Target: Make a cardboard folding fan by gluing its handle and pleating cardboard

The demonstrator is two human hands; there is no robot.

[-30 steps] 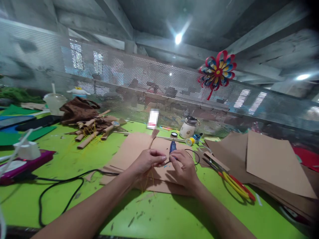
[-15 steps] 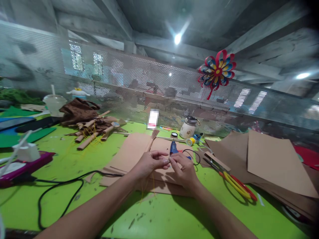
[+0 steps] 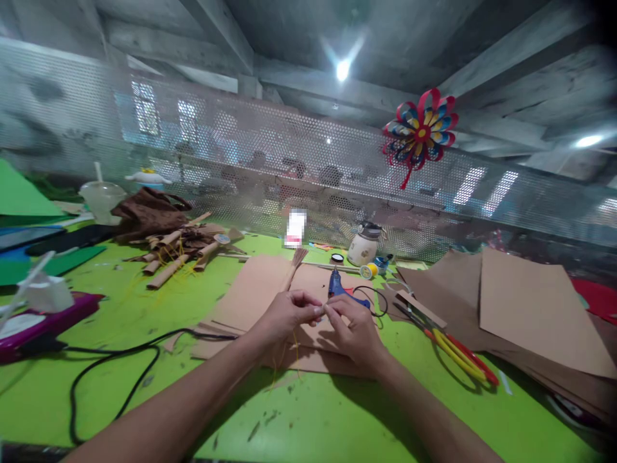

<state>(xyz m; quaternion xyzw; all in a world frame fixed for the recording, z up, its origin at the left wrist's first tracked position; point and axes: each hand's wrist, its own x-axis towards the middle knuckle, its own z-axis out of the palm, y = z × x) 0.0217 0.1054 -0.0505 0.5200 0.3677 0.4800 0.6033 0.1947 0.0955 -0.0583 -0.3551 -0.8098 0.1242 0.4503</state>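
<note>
My left hand and my right hand meet fingertip to fingertip above the stacked brown paper sheets. Both are closed in a pinch; whatever sits between the tips is too small to make out. Just beyond my left hand, a rolled brown paper piece with a fringed end points away from me. Its lower part is hidden by the hand. Thin yellow thread hangs below my left hand. Right behind my right hand lies a blue glue gun, its nozzle pointing away.
Left on the green table are a purple power strip, a black cable and a pile of paper rolls. To the right lie scissors and brown card. A jar and yellow spool stand behind.
My fingertips stay pinched together, shifted slightly left. A green sheet at the far left edge now stands raised. The view has shifted a little.
</note>
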